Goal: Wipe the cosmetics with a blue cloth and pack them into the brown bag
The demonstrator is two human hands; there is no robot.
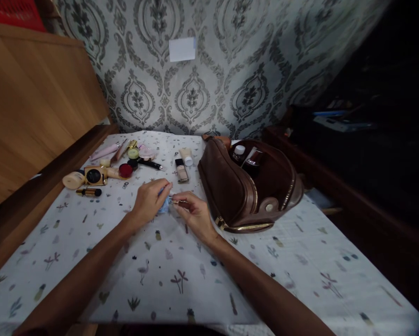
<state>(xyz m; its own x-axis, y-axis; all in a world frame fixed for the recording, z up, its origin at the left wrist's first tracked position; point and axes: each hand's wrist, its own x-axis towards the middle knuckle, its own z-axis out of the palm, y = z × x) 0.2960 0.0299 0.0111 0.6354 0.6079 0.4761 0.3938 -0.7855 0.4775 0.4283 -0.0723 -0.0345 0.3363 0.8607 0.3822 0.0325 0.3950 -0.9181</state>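
Near the middle of the patterned white cloth, my left hand is closed on a small light-blue item, which looks like a thin packet or cloth. Just to its right, my right hand pinches a small, thin item too small to name. The two hands' fingertips are close together. Beyond them stand a foundation bottle with a black cap and a beige tube with a white cap. An open brown bag sits right of my right hand, with a white-capped bottle and a dark-capped bottle inside.
Several cosmetics lie at the left back, among them a round black compact, a red pot, a black pen and a gold-and-black tube. A wooden panel borders the left side. Behind is a patterned wall.
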